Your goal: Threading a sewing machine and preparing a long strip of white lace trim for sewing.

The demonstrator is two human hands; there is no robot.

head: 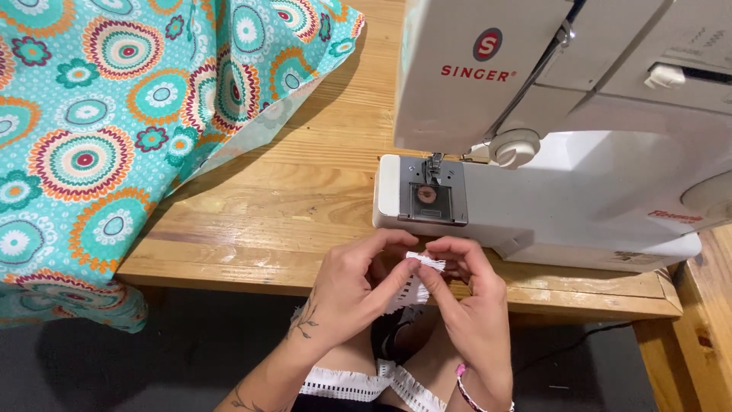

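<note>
My left hand (354, 286) and my right hand (473, 301) meet just in front of the table's near edge. Together they pinch a small piece of white frayed fabric (418, 276) between thumbs and fingertips. The white strip hangs down between my hands toward my lap. Directly beyond my hands stands a white sewing machine (564, 145), with its needle and presser foot (435, 164) above the metal needle plate (431, 194). Nothing lies under the foot.
A large turquoise cloth with round orange and pink patterns (107, 130) covers the left of the wooden table (290, 206) and drapes over its edge. A second wooden surface (705, 328) abuts at the right. A black cord (579, 343) runs on the dark floor.
</note>
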